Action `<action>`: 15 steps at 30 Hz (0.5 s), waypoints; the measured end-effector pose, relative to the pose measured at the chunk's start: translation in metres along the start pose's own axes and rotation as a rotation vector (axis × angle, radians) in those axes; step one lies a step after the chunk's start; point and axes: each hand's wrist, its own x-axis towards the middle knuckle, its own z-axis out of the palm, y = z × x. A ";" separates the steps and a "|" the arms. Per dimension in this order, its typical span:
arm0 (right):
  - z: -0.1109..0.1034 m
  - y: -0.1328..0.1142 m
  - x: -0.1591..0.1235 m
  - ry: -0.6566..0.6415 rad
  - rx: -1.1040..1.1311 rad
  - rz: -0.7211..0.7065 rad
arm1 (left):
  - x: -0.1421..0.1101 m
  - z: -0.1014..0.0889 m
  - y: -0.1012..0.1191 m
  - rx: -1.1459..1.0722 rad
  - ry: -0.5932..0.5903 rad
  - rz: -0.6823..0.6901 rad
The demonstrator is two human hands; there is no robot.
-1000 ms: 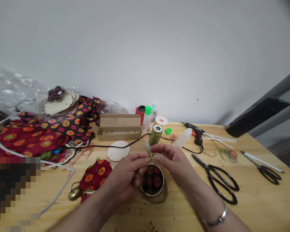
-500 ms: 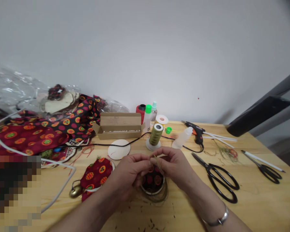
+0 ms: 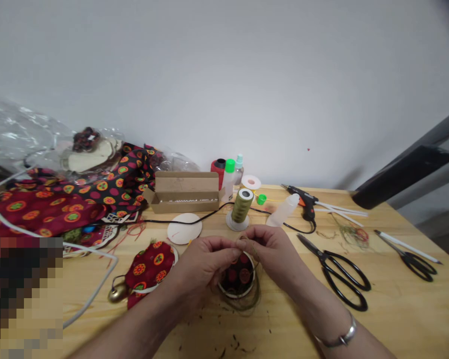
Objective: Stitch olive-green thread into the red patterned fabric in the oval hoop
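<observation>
My left hand (image 3: 213, 260) and my right hand (image 3: 267, 252) meet fingertip to fingertip, both pinched closed on thin olive thread (image 3: 255, 249). Just below them lies a round piece covered in dark patterned fabric (image 3: 237, 276) with a pale rim, partly hidden by my left fingers. Loose loops of the same thread (image 3: 250, 301) curl around its lower right edge. Left of my left hand sits a red patterned fabric disc (image 3: 151, 267) with a brass bell (image 3: 116, 293) beside it. Behind my hands stands a spool of olive thread (image 3: 242, 207).
Large black scissors (image 3: 344, 279) lie right of my right arm, with smaller scissors (image 3: 417, 264) beyond. A glue gun (image 3: 303, 202), white bottle (image 3: 282, 212), open cardboard box (image 3: 187, 199) and white disc (image 3: 184, 229) are behind. Patterned fabric (image 3: 52, 204) and a white cable (image 3: 93, 291) occupy the left.
My fingertips have drawn slightly up off the dark fabric piece, so more of its top and pale rim shows. The thread stays between my fingers.
</observation>
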 end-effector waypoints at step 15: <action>-0.001 -0.003 0.000 0.037 -0.015 0.019 | -0.001 0.002 0.003 0.072 0.014 -0.002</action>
